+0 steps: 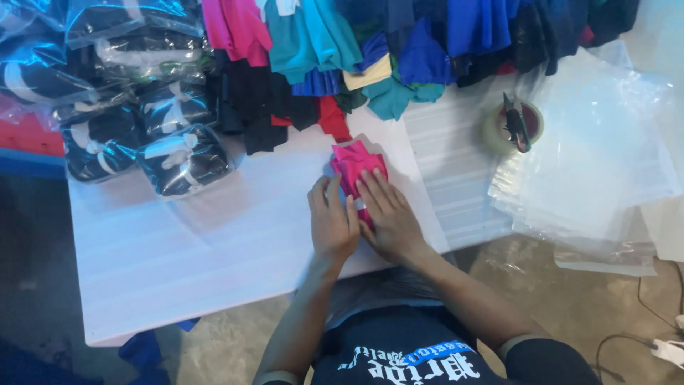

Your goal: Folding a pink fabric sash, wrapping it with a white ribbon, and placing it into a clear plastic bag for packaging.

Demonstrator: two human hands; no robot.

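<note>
Pink folded cloth (356, 165) is lying on the white table (214, 249), just below the heap of mixed coloured garments (370, 50) that is covering the table's far edge. Both hands are pressing down on the near end of this cloth. The left hand (332, 221) is lying flat with its fingers stretched toward the cloth, its thumb side touching the cloth's near left edge. The right hand (386, 217) is resting right beside it, fingers spread flat over the cloth's lower half. Neither hand is clenched; both are lying open, palms down, pinning the cloth rather than gripping it. A small pale strip is showing between the two hands, but what it is I cannot tell.

To the left of the pink cloth, well apart from it, dark garments sealed in clear plastic bags (142, 121) are lying piled on the table. To the right of the cloth, a roll of tape (513, 127) is sitting on the table with small dark snips (516, 122) resting across its top. Farther right of the cloth, a stack of empty clear plastic bags (591, 157) is hanging partly over the table's edge. Black and red garments (285, 107) are lying just above and left of the cloth, at the bottom of the heap.
</note>
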